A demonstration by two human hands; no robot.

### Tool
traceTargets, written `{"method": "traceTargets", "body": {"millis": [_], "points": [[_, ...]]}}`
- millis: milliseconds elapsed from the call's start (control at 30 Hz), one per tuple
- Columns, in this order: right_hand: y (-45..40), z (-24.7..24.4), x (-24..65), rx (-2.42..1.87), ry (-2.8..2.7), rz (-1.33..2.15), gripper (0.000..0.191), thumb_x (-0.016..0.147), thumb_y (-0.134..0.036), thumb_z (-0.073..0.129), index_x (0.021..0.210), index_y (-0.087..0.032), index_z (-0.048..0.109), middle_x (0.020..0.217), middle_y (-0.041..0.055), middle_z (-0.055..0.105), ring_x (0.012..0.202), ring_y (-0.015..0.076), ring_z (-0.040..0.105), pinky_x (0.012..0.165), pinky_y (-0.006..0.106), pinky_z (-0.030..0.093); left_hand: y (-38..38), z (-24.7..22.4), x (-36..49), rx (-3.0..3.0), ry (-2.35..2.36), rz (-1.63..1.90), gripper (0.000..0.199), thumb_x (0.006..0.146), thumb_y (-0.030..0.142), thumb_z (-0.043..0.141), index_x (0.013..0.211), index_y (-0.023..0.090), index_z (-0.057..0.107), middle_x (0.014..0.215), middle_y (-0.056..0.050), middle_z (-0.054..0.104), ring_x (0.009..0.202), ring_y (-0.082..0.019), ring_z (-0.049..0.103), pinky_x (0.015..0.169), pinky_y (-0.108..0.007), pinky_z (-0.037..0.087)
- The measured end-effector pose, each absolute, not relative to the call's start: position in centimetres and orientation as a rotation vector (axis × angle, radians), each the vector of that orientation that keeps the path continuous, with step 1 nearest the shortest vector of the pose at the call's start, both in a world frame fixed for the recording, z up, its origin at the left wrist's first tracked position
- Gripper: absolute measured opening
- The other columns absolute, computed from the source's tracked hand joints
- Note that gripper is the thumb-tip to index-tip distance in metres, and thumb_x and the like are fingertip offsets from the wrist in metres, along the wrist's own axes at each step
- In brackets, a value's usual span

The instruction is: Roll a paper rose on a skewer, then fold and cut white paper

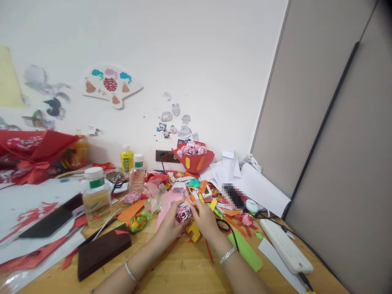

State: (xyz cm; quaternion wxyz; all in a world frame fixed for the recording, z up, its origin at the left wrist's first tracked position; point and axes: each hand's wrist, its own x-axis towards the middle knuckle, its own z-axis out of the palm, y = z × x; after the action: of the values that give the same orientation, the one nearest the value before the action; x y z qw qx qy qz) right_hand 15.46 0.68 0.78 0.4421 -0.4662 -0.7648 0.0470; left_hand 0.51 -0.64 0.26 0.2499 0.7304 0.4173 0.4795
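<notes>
While the left hand [170, 223] cups a round pink-and-white paper rose [183, 213] in its grip and the right hand [203, 218] pinches its edge above the brown wooden tabletop [183, 271], overly firm pressure could crush it.

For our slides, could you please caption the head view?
Left hand holds a pink flower, right hand at its edge, over a cluttered table.

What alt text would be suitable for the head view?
A person's left hand and right hand hold a round pink-and-white paper rose over a wooden table strewn with colourful paper scraps. Behind, a red paper-wrapped bouquet of similar roses sits before a white wall.
</notes>
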Motion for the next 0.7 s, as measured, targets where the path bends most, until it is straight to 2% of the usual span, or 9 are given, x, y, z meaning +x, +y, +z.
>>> {"method": "traceTargets", "body": {"millis": [133, 233, 367, 500, 600, 700], "points": [[1.7, 0.2, 15.6, -1.038, -1.808, 0.524, 0.007, 0.082, -0.018, 0.05, 0.082, -0.018, 0.057, 0.07, -0.0001, 0.065, 0.064, 0.0139, 0.063, 0.056, 0.021, 0.045, -0.7, 0.1, 0.5, 1.972, 1.15, 1.299, 0.05, 0.075, 0.027, 0.059, 0.121, 0.019, 0.043, 0.12, -0.009, 0.057, 0.11, -0.023, 0.054, 0.092, -0.037, 0.045], [2.2, -0.1, 15.7, -0.981, -1.798, 0.609, 0.01, 0.083, -0.017, 0.047, 0.08, -0.018, 0.056, 0.063, -0.0023, 0.063, 0.056, 0.0127, 0.06, 0.053, 0.021, 0.044, -0.8, 0.1, 0.5, 1.991, 1.129, 1.3, 0.048, 0.076, 0.029, 0.059, 0.121, 0.02, 0.044, 0.118, -0.008, 0.058, 0.108, -0.023, 0.054, 0.092, -0.038, 0.045], [1.6, 0.4, 15.8, -1.069, -1.887, 0.356, 0.012, 0.085, -0.02, 0.047, 0.081, -0.019, 0.058, 0.068, -0.0011, 0.064, 0.062, 0.0141, 0.061, 0.055, 0.021, 0.041, -0.8, 0.1, 0.6, 1.974, 1.147, 1.306, 0.047, 0.076, 0.028, 0.058, 0.12, 0.019, 0.045, 0.114, -0.007, 0.06, 0.103, -0.023, 0.057, 0.09, -0.04, 0.047], [0.3, 1.5, 15.5, -1.22, -1.933, 0.09, 0.016, 0.087, -0.02, 0.044, 0.092, -0.02, 0.059, 0.075, 0.0008, 0.067, 0.067, 0.0158, 0.062, 0.056, 0.021, 0.038, -0.7, 0.4, 0.5, 2.005, 1.155, 1.338, 0.048, 0.073, 0.023, 0.059, 0.119, 0.019, 0.047, 0.12, -0.009, 0.058, 0.112, -0.024, 0.053, 0.097, -0.041, 0.042], [-0.2, 1.9, 15.4, -1.255, -1.89, -0.001, 0.016, 0.087, -0.023, 0.046, 0.096, -0.021, 0.059, 0.075, 0.0005, 0.068, 0.069, 0.0167, 0.063, 0.058, 0.022, 0.037, -0.7, 0.7, 0.5, 2.005, 1.128, 1.371, 0.05, 0.071, 0.019, 0.059, 0.12, 0.018, 0.047, 0.121, -0.01, 0.057, 0.114, -0.025, 0.051, 0.097, -0.041, 0.041], [-0.2, 1.8, 15.3, -1.27, -1.852, -0.046, 0.013, 0.085, -0.024, 0.049, 0.091, -0.021, 0.06, 0.075, 0.0007, 0.069, 0.07, 0.017, 0.063, 0.058, 0.021, 0.037, -0.9, 1.0, 0.6, 2.016, 1.114, 1.373, 0.048, 0.073, 0.018, 0.058, 0.119, 0.019, 0.047, 0.121, -0.01, 0.057, 0.114, -0.025, 0.051, 0.097, -0.041, 0.041]]}}
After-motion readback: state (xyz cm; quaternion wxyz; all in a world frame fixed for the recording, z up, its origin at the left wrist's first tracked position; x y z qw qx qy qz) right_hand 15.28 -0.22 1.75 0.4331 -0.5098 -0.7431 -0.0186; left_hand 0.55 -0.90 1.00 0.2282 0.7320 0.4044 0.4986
